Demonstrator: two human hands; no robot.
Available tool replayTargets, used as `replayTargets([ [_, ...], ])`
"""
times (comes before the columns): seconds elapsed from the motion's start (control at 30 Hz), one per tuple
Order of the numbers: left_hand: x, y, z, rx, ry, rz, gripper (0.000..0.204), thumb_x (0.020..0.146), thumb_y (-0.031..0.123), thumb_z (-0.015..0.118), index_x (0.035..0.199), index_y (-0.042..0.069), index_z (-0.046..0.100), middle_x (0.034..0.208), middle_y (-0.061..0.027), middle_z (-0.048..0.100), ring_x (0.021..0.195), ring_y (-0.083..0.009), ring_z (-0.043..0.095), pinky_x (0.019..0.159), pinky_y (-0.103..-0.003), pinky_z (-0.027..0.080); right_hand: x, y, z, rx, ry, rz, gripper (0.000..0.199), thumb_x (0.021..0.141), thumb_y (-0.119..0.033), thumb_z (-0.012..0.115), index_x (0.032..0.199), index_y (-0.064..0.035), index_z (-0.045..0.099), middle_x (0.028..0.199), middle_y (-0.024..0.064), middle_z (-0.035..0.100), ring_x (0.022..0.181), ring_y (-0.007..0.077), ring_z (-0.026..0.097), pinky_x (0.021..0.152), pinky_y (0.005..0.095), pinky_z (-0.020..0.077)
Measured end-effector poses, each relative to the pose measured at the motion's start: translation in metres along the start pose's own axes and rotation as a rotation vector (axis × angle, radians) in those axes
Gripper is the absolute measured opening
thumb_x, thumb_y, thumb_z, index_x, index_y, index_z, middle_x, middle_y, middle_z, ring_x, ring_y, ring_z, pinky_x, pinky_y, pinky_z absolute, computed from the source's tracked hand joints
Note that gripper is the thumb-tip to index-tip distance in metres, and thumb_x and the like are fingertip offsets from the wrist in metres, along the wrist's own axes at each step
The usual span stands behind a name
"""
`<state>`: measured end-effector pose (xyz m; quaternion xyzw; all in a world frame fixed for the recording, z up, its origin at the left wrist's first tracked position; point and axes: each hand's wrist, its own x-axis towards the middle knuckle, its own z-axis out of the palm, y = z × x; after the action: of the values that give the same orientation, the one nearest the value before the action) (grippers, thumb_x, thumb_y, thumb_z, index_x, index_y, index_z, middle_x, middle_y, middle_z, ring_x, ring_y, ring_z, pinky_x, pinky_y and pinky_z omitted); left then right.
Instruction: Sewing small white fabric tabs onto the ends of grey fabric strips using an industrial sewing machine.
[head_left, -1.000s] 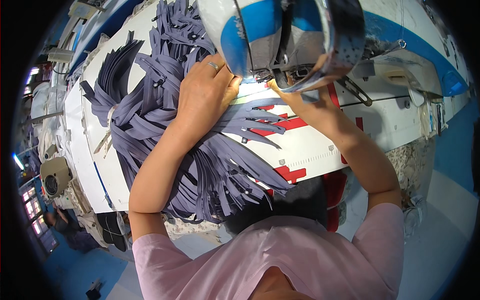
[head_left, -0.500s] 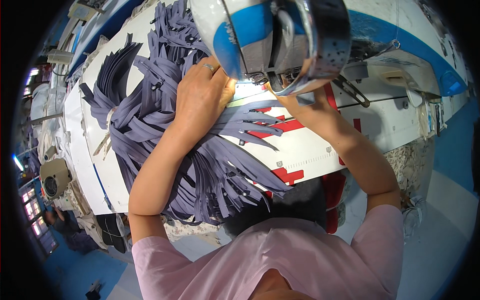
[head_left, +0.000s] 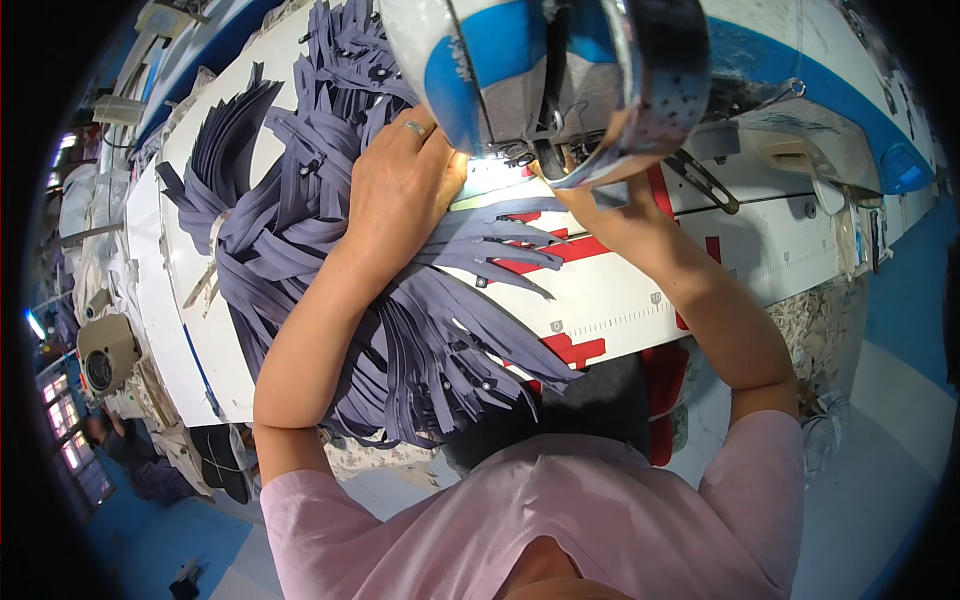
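The head of a white and blue sewing machine (head_left: 500,70) hangs over the lit needle area. My left hand (head_left: 400,185), wearing a ring, is at the left of it with fingers bent and thumb drawn in; what it pinches is hidden. From the right, my right hand (head_left: 615,215) reaches under the machine head, its fingertips covered by the machine. Under and beside my left forearm lies a big heap of grey-purple zippers (head_left: 290,240) with small dark pulls. Several zipper ends (head_left: 500,235) fan out between my hands over the white table.
Red tape strips (head_left: 575,350) and a printed ruler scale (head_left: 610,322) mark the white table (head_left: 620,290). A metal lever (head_left: 708,182) juts from the machine's right. Patterned cloth (head_left: 820,330) hangs below the table's right edge. Far left, a beige machine part (head_left: 107,355) stands among other gear.
My left hand and forearm have shifted very slightly left, the zipper heap with them. Otherwise both hands keep nearly the same place by the needle area.
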<state>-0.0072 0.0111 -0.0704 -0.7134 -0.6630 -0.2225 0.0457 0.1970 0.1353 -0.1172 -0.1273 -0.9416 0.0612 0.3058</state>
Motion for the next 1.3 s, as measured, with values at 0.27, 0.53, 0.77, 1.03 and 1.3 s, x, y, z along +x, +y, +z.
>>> replayTargets([
  [0.27, -0.001, -0.001, -0.001, -0.036, 0.030, 0.053, 0.022, 0.078, 0.006, 0.070, 0.099, 0.001, 0.063, 0.108, -0.0121, 0.062, 0.093, -0.0326, 0.063, 0.076, -0.042, 0.052, 0.000, -0.003, -0.011, 0.073, -0.021, 0.024, 0.014, 0.061, -0.003, 0.068, 0.075, -0.0019, 0.063, 0.073, 0.0168, 0.062, 0.079, 0.0365, 0.061, 0.075, 0.0457, 0.0441],
  [0.53, -0.003, 0.000, 0.000, -0.015, 0.035, 0.093, 0.017, 0.081, 0.007, 0.070, 0.094, 0.000, 0.063, 0.109, -0.0124, 0.062, 0.091, -0.0324, 0.064, 0.074, -0.042, 0.054, 0.001, -0.004, -0.017, 0.135, -0.021, 0.059, 0.013, 0.063, -0.006, 0.070, 0.073, -0.0019, 0.062, 0.072, 0.0158, 0.061, 0.078, 0.0351, 0.060, 0.075, 0.0451, 0.0434],
  [0.77, -0.001, 0.002, -0.008, -0.082, -0.054, 0.008, 0.026, 0.082, 0.008, 0.071, 0.106, 0.002, 0.062, 0.107, -0.0121, 0.060, 0.093, -0.0322, 0.063, 0.074, -0.041, 0.053, 0.003, -0.002, -0.028, 0.322, 0.015, 0.116, 0.013, 0.065, -0.008, 0.071, 0.071, -0.0019, 0.061, 0.071, 0.0149, 0.059, 0.077, 0.0339, 0.059, 0.076, 0.0446, 0.0428],
  [1.03, -0.006, -0.009, -0.014, 0.198, 0.056, -0.044, 0.015, 0.080, 0.001, 0.065, 0.095, 0.001, 0.065, 0.106, -0.0097, 0.057, 0.099, -0.0282, 0.058, 0.077, -0.037, 0.050, 0.007, -0.018, -0.046, 0.414, -0.062, 0.065, 0.030, 0.078, -0.023, 0.082, 0.098, -0.0093, 0.064, 0.086, 0.0065, 0.058, 0.088, 0.0270, 0.053, 0.083, 0.0388, 0.0427],
  [1.3, 0.002, -0.017, -0.012, 0.750, 0.113, -0.105, 0.032, 0.081, 0.022, 0.072, 0.103, 0.000, 0.069, 0.127, -0.0078, 0.053, 0.114, -0.0245, 0.050, 0.093, -0.042, 0.037, 0.003, -0.021, -0.054, 0.361, -0.080, -0.026, 0.031, 0.073, -0.019, 0.083, 0.100, -0.0102, 0.070, 0.090, 0.0058, 0.057, 0.090, 0.0274, 0.053, 0.083, 0.0372, 0.0439],
])
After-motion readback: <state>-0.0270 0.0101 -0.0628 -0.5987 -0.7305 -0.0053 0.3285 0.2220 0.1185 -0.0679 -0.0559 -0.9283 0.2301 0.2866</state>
